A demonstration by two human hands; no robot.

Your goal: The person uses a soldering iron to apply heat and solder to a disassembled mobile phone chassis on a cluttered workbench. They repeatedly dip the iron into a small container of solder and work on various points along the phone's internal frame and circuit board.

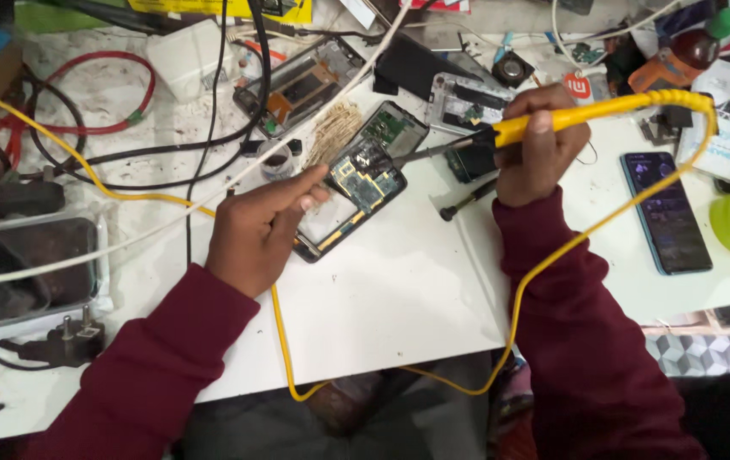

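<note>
I see my right hand [540, 146] gripping a yellow-handled soldering iron [552, 119], its metal tip touching the circuit board [365, 176] of an opened phone [350, 204] on the white table [399, 290]. My left hand [258, 228] steadies the phone's edge with its fingertips. The iron's yellow cord [569, 238] loops off the table edge. A blue phone [666, 211] lies well apart on the right, a black screwdriver [467, 201] just beside my right wrist.

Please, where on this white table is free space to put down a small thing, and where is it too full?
The table is bare between the left hand and the right hand's sleeve, below the opened phone. A smaller patch lies between that sleeve and the dark phone. The far edge and left side are crowded with cables and phone parts.
</note>
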